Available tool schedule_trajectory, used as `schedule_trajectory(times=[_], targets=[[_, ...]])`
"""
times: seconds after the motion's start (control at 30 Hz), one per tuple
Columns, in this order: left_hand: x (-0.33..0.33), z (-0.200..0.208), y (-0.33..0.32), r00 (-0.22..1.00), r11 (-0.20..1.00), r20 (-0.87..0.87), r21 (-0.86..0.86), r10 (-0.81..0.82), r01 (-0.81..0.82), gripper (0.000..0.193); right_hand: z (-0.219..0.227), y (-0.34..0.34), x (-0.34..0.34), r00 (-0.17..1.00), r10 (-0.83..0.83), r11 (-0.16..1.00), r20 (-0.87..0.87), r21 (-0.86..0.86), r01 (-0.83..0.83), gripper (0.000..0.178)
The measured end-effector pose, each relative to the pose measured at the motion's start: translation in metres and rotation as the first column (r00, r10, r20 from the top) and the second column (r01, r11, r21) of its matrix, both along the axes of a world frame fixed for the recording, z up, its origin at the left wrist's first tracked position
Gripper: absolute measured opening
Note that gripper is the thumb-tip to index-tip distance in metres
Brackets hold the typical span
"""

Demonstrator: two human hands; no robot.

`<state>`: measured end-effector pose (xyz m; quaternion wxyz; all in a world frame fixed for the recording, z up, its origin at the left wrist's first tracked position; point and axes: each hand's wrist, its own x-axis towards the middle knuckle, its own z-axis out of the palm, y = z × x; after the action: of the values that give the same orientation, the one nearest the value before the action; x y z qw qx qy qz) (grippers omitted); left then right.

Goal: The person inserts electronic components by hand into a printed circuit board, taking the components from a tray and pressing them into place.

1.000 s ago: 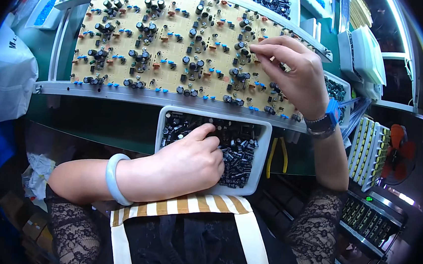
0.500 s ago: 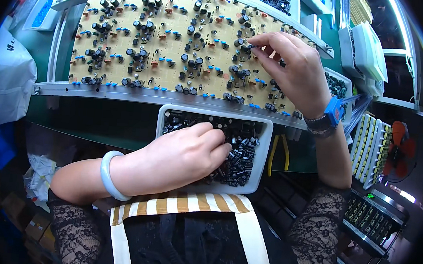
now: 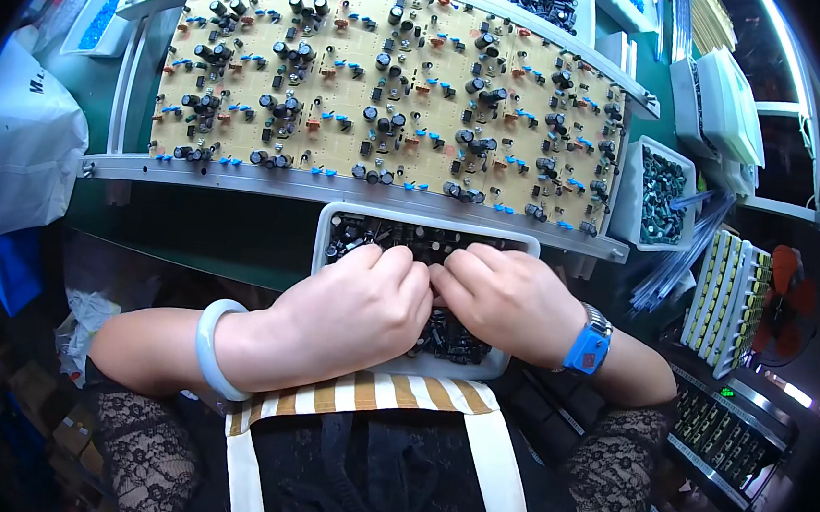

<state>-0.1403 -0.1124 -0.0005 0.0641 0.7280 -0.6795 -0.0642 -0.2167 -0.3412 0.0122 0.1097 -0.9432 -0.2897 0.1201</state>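
Note:
My left hand and my right hand meet above a white plastic bin. Their fingertips are pinched close together, and whatever lies between them is hidden behind the fingers. Small black electrolytic capacitors fill the bin in a loose heap. Beyond it, a metal frame carries a tan circuit board panel, studded with rows of black capacitors, blue parts and reddish-brown parts. Both hands are now away from this panel.
To the right stands a white bin of dark green components, beside a bundle of clear tubes. More capacitors fill a tray at the back. At far left are a tray of blue parts and a white bag. An orange fan stands at right.
My right hand has come down from the circuit board panel to the bin, joining my left hand. My left hand stays over the capacitors. The whole view has shifted slightly.

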Motion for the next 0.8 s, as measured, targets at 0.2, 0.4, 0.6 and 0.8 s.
schedule_trajectory(times=[0.2,0.4,0.6,0.8], targets=[[-0.007,0.008,-0.01,0.978,0.997,0.202,0.072,-0.055,0.041,0.017,0.0,-0.013,0.001,0.999,0.011,0.993,-0.043,0.122,-0.006,0.024],[-0.013,0.003,-0.014,0.955,0.991,0.267,0.062,-0.131,0.119,0.022,0.027,-0.041,0.026,0.957,-0.238,0.822,-0.168,0.49,0.29,0.021],[-0.015,-0.001,-0.019,0.94,0.978,0.273,0.113,-0.202,0.177,0.024,0.025,-0.057,0.038,0.803,-0.336,0.403,-0.492,0.695,0.595,0.023],[-0.003,-0.003,-0.012,0.987,0.989,0.069,0.048,-0.143,0.14,0.016,0.029,-0.053,0.05,0.824,-0.432,0.504,-0.367,0.659,0.558,0.022]])
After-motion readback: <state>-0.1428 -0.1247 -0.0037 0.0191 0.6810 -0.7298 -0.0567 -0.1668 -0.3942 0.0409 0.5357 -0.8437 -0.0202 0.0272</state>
